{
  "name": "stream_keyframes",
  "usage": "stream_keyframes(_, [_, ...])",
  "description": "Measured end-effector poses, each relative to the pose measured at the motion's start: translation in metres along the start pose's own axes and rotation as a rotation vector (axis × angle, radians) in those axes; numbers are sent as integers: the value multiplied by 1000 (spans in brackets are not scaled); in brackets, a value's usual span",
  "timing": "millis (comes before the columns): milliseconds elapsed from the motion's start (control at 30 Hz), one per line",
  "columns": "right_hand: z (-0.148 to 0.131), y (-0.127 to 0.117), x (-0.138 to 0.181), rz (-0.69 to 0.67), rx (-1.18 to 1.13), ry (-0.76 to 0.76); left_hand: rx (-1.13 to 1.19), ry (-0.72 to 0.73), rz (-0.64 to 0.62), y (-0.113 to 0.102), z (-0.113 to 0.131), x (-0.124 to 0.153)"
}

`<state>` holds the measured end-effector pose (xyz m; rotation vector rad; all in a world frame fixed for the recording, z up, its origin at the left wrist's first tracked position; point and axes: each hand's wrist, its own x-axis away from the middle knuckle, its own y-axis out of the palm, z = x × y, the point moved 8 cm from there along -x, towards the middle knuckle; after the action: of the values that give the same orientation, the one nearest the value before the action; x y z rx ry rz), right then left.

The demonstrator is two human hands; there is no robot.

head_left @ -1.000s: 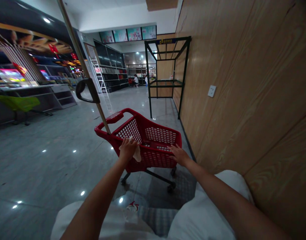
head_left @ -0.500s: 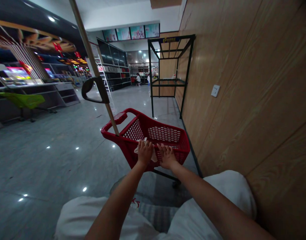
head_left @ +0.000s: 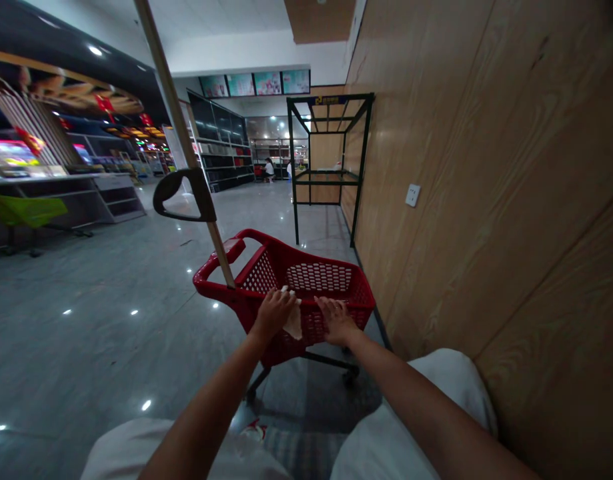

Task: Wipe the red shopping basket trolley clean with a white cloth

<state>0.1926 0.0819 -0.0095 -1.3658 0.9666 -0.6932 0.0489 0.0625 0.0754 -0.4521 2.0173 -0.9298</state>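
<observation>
A red plastic shopping cart (head_left: 316,277) with perforated sides stands side-on before me. My left hand (head_left: 275,312) is closed on a white cloth (head_left: 293,321) and presses it against the cart's near rim; the cloth's lower end hangs down the outer side. Farther right along the same rim lies my right hand (head_left: 336,320), fingers stretched out and slightly apart, touching the cart with nothing else in it. A wooden pole with a dark loop handle (head_left: 186,195) rises at the cart's handle end; where its foot rests is hidden.
A wood-panelled wall (head_left: 451,200) runs close along the right. Beyond the cart stands a dark metal frame rack (head_left: 331,179). At left are a green cart (head_left: 26,208) and a counter (head_left: 116,197). A person (head_left: 269,170) is far back near shelves.
My left hand has slid a little left along the rim with the cloth. My right hand stays on the rim. The view has shifted slightly, showing more of the cart's wheels.
</observation>
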Motion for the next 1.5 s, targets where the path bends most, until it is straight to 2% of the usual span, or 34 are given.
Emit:
stream_keyframes(167, [0, -1, -2, -25, -79, -19, -83, -50, 9, -25, -44, 16])
stream_keyframes(300, [-8, 0, -4, -54, -105, -12, -69, -217, 22, -30, -50, 17])
stream_keyframes(400, [-12, 4, -7, -78, -85, 12, -39, -310, 17, -20, -29, 8])
stream_keyframes(567, [-15, 11, -10, -54, -16, 8, 48, -353, -9, 5, 28, -13])
stream_keyframes(633, [-15, 10, -9, -37, 13, 4, 51, -346, -25, 11, 41, -17])
stream_keyframes(700, [-14, 7, -6, -19, 25, -8, 49, -272, -34, 13, 44, -19])
stream_keyframes(767, [-12, 3, -3, -7, 24, -17, 48, -143, -36, 9, 36, -15])
stream_keyframes(867, [-10, -2, 0, 5, 28, -14, 11, -26, -44, -3, -2, 1])
stream_keyframes(1000, [-11, -2, 0, 7, 10, -12, -25, -42, -50, -26, -63, 29])
stream_keyframes(1067, [-13, -1, -1, 7, -13, -8, 4, -41, -39, -35, -78, 38])
stream_keyframes(1167, [-18, 0, -2, 7, -32, -7, 24, -121, 13, -39, -83, 40])
stream_keyframes(1267, [-21, 1, -3, 2, -39, 12, -5, -247, 45, -32, -67, 32])
stream_keyframes(1500, [-21, 12, -6, -5, -14, 4, 65, -273, -18, 9, 31, -4])
